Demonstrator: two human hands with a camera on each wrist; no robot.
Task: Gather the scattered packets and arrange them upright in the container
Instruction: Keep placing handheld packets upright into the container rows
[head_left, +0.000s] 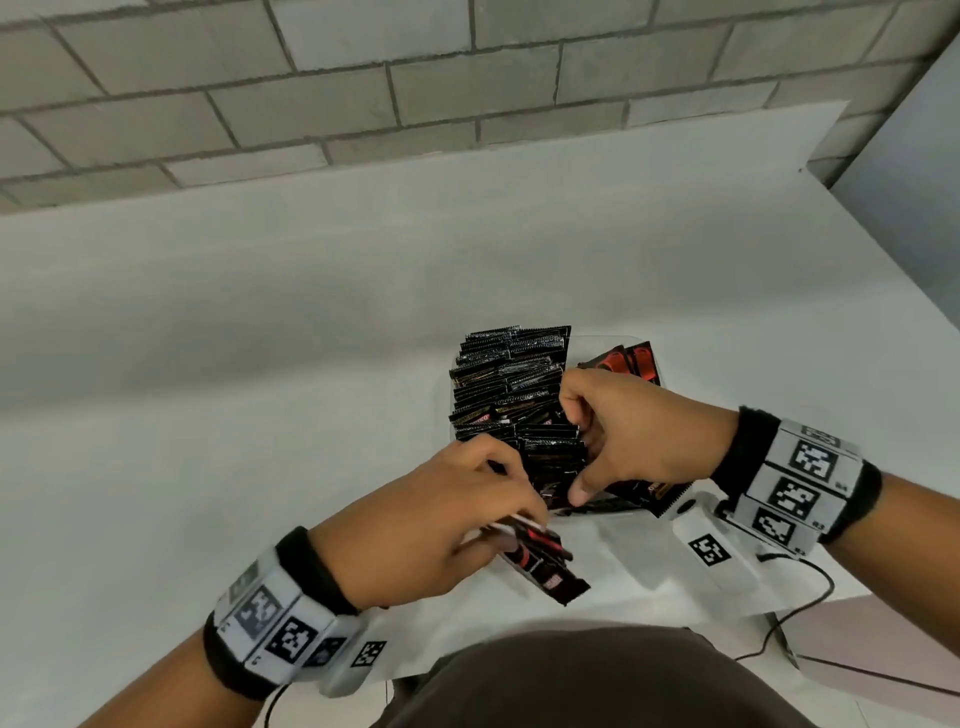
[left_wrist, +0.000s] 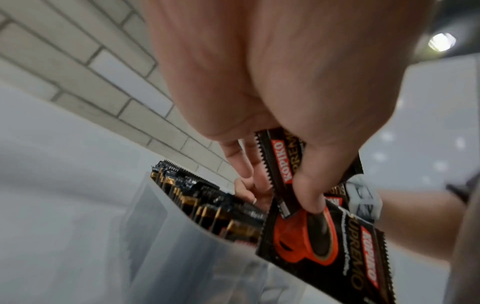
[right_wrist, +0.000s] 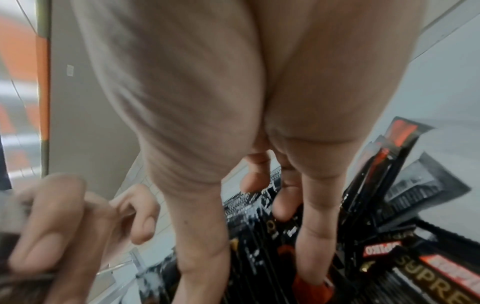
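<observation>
A clear plastic container (head_left: 597, 339) stands on the white table, packed with black coffee packets (head_left: 509, 374) on edge; a few red-faced packets (head_left: 631, 361) lean at its far right. My left hand (head_left: 524, 525) pinches a small bunch of black-and-red packets (head_left: 543, 564) just in front of the container; in the left wrist view the thumb (left_wrist: 309, 195) presses on them (left_wrist: 280, 164) beside the container wall (left_wrist: 166, 236). My right hand (head_left: 576, 452) reaches into the container, its straight fingers (right_wrist: 314, 246) spread among the packets (right_wrist: 259, 236) there.
The white table (head_left: 260, 364) runs left and back to a grey brick wall (head_left: 363, 93). Its right edge is close to the container, and a black cable (head_left: 800, 608) hangs off there. My dark-clothed torso (head_left: 571, 675) fills the near edge.
</observation>
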